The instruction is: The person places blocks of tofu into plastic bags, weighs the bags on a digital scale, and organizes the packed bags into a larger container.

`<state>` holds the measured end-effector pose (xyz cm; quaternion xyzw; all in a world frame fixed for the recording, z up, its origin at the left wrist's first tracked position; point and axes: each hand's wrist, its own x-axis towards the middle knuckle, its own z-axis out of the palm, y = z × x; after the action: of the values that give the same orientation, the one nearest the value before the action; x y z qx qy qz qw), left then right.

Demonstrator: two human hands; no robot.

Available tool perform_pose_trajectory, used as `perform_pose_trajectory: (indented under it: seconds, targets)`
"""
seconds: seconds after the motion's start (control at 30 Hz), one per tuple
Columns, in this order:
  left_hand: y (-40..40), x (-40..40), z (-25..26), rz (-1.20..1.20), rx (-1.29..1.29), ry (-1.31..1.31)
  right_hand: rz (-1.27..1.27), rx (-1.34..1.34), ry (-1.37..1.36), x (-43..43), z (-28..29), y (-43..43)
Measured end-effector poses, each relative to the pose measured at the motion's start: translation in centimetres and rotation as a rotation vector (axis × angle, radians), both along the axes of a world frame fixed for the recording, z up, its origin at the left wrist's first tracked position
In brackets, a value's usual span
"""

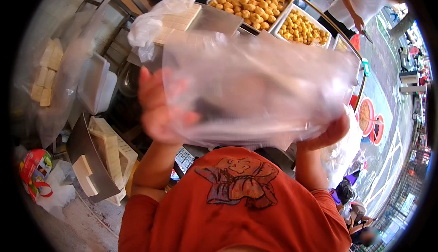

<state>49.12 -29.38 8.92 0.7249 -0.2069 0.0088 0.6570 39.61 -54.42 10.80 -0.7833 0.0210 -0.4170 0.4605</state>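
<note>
A large translucent plastic bag (260, 91), blurred by motion, is stretched between my two hands in front of my chest. At its left edge is my left hand (162, 106), with fingers spread and some of them seen through the film; whether they pinch it is unclear. My right hand (328, 130) is closed on the bag's lower right corner. Behind the bag lie pale scored tofu blocks (179, 19) under crumpled white plastic (147, 29). What the bag covers is mostly hidden.
Trays of golden fried balls (253, 2) and smaller ones (303, 26) stand beyond the bag. White plastic tubs (95, 84) and bagged pale blocks (48, 70) are at left. A person in a white top (359, 2) stands beyond the curved rail (330, 21). Red tubs (365, 115) sit at right.
</note>
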Motion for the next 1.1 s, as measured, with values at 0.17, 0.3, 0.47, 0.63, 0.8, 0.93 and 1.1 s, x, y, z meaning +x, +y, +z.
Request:
perform_pose_trajectory:
  seconds: [0.17, 0.3, 0.47, 0.63, 0.8, 0.93, 1.1]
  targets:
    - [-2.8, 2.4, -15.0, -0.001, 0.212, 0.393, 0.194, 0.664, 0.965, 1.4, -12.4, -4.3]
    - [-6.2, 5.1, -18.7, 0.019, 0.757, 0.340, -0.053, 0.342, 1.173, 2.0, -17.1, -3.3]
    - [-9.9, 4.8, -16.1, -0.165, 0.856, -0.661, -0.157, -0.584, 0.623, 2.1, -18.1, -1.2]
    - [-8.4, 5.9, -18.8, -0.699, 1.309, -0.600, 0.045, -0.709, 1.063, 2.1, -20.3, -0.8]
    - [-6.1, 8.0, -19.6, -0.710, 1.169, -0.443, 0.122, -0.612, 1.192, 1.1, -20.2, -2.1]
    - [-6.4, 7.4, -18.8, -0.663, 1.068, -0.389, 0.034, -0.407, 0.909, 0.4, -19.9, -2.7]
    - [-9.6, 6.0, -14.1, -0.400, 0.723, -0.452, -0.116, -0.248, 0.518, 6.7, -16.2, -7.6]
